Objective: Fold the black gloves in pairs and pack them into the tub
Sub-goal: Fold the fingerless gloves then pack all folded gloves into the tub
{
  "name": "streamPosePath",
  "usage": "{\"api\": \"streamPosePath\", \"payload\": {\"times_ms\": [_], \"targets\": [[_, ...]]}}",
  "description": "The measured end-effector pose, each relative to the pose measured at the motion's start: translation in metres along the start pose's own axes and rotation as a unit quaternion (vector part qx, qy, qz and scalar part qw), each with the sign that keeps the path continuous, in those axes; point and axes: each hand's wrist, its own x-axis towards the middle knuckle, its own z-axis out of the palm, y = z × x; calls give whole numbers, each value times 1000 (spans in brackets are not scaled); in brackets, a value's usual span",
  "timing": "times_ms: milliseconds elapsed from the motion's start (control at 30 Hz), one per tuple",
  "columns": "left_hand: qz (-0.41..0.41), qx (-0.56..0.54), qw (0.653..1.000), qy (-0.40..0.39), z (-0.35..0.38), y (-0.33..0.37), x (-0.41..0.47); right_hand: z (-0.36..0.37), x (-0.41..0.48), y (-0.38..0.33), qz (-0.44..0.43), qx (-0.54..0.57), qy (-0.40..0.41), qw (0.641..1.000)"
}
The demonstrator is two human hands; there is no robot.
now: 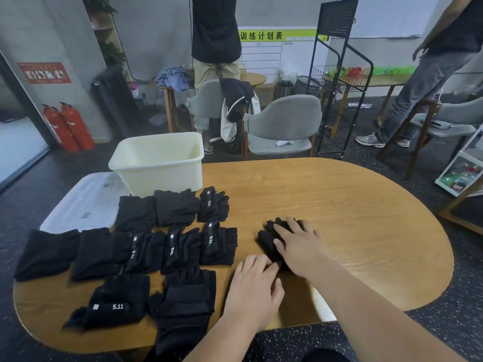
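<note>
Right hand (300, 246), fingers spread flat, pressing gloves (266, 239) onto desk (352, 218), likely pinning them for folding. Left hand (253, 286), fingers loose, touching gloves' near end. Folded pairs (177, 246) lying left of left hand; tub (156, 163) standing beyond them.

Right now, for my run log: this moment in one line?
folding | left hand: touches black gloves | right hand: flat on them | tub: looks empty
</note>
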Motion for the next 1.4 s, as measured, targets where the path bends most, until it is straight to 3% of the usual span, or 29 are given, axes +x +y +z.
{"api": "streamPosePath", "payload": {"times_ms": [67, 233, 433, 633, 1067, 1267, 1400], "targets": [[0, -3, 1000, -4, -1, 0, 0, 1, 2, -4, -20, -7, 52, 998], [-2, -9, 1000, -8, -2, -2, 0, 17, 9, 4, 0, 47, -36, 998], [-8, -34, 999, -8, -4, -3, 1, 5, 19, -8, -25, 53, 93, 994], [-48, -91, 995, 6, -5, -4, 0, 33, 25, -6, 15, 38, -38, 998], [-55, -101, 992, 48, -6, -4, -3, 34, 15, -5, 18, 21, -52, 998], [-29, -100, 993, 53, -6, -3, -5, 33, -15, -6, 8, 33, -29, 999], [-17, -73, 997, 32, -2, -5, -4, 21, -33, 5, -21, 119, 72, 990]]}}
